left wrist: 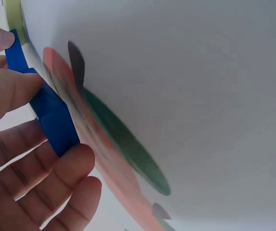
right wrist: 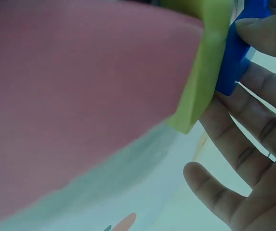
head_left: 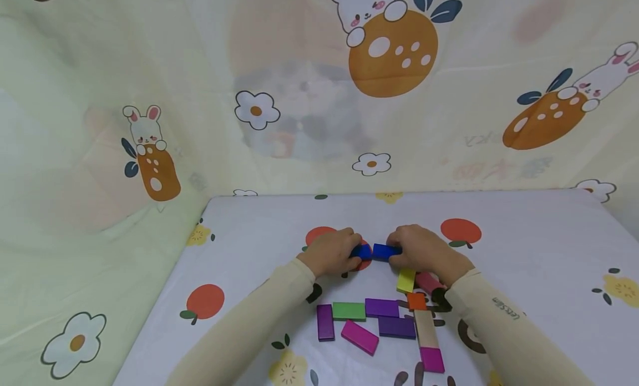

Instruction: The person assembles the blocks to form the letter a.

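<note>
My left hand [head_left: 330,252] pinches a blue block [head_left: 365,252] between thumb and fingers, low over the cloth. In the left wrist view, the thumb presses one side of that blue block [left wrist: 56,113] while the fingers lie along the other. To its right, my right hand [head_left: 425,252] grips a second blue block [head_left: 383,252]. The facing ends of the two blocks are very close; whether they touch I cannot tell. Just below the right hand is a yellow block [head_left: 406,280], beside a pink block [head_left: 427,282] partly covered by the wrist.
Nearer me lie green [head_left: 349,311], purple [head_left: 325,323] and magenta [head_left: 360,337] blocks, among several others. An orange block [head_left: 416,301], a beige block [head_left: 426,329] and another magenta block [head_left: 432,360] form a column. A printed curtain [head_left: 299,53] hangs behind the table.
</note>
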{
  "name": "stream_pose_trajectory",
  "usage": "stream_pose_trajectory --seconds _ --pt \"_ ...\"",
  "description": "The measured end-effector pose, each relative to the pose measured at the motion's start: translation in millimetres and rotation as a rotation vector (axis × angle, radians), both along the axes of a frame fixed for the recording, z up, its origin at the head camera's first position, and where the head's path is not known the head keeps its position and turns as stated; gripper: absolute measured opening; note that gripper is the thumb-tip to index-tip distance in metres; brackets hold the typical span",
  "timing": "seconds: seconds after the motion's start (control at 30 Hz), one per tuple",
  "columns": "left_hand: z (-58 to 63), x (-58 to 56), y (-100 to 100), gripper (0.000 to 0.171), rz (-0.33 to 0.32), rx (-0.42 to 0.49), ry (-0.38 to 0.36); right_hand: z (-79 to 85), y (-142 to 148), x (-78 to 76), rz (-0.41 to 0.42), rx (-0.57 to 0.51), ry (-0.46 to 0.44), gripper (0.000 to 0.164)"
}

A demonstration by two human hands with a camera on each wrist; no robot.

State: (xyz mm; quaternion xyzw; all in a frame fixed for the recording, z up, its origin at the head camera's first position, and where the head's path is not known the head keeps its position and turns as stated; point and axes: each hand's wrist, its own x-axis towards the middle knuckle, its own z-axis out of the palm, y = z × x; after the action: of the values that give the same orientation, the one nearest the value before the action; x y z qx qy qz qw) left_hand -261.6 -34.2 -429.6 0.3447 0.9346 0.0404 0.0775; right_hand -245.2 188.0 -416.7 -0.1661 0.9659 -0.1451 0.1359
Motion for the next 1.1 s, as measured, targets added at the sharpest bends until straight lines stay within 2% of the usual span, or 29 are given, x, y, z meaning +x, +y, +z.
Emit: stream_pose_trajectory --seconds 0.17,0.37,0.57,0.9,1.1 --pt "1.2 -7.1 5 0.022 -0.006 0.007 0.027 2.2 5 -5.3 -0.006 -0.022 0.013 0.03" --pt "2.2 -13.5 10 0.023 0.014 0.003 0.025 2.1 11 -13.9 -0.009 -0.061 0.009 0.03" --pt "-2.2 -19.3 14 0.022 0.031 0.004 0.024 -0.8 15 -19.5 -0.035 -0.088 -0.007 0.032" --pt "-4.9 -19.7 10 0.026 0.074 -0.018 -0.009 -7.8 13 -23.4 -0.035 -0.081 -0.036 0.03" --pt "-2.3 -21.4 7 0.027 0.061 -0.015 -0.008 -8.4 13 -24.4 -0.026 -0.078 -0.048 0.03"
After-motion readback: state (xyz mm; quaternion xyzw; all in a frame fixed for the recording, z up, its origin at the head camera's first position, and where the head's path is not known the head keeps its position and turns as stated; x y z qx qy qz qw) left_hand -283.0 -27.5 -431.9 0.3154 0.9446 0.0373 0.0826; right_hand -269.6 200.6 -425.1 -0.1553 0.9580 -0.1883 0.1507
